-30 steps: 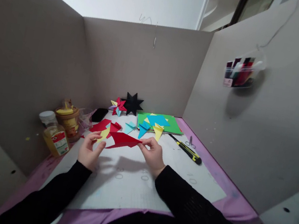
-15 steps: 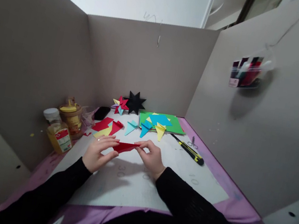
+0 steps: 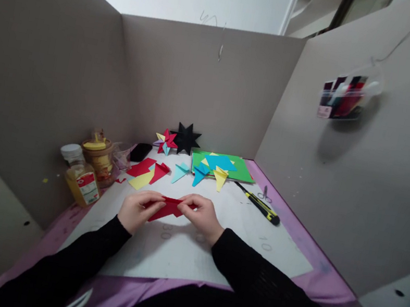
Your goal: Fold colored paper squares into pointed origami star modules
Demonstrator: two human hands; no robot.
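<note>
A folded piece of red paper point(image 3: 166, 210) is held up between both hands over the white board point(image 3: 169, 264). My left hand point(image 3: 136, 209) pinches its left part between thumb and fingers. My right hand point(image 3: 202, 216) grips the right part the same way, close to the left hand's fingertips. Fingers cover both ends of the paper. Beyond the hands lie folded paper pieces: a light blue one point(image 3: 181, 172), a blue one point(image 3: 200, 175), a yellow one point(image 3: 220, 178) and a red one point(image 3: 160, 172).
A green paper stack point(image 3: 244, 170) lies at the back, near a black paper star point(image 3: 187, 138) and a multicoloured star point(image 3: 167, 141). At right are a utility knife point(image 3: 262, 208) and small scissors point(image 3: 265, 196). A glue bottle point(image 3: 84, 185), jar point(image 3: 100, 161) and phone point(image 3: 140, 153) stand or lie left.
My left hand has closed from spread fingers into a pinch. Both hands have come nearer together, and the red paper has turned so its flat face shows lower down.
</note>
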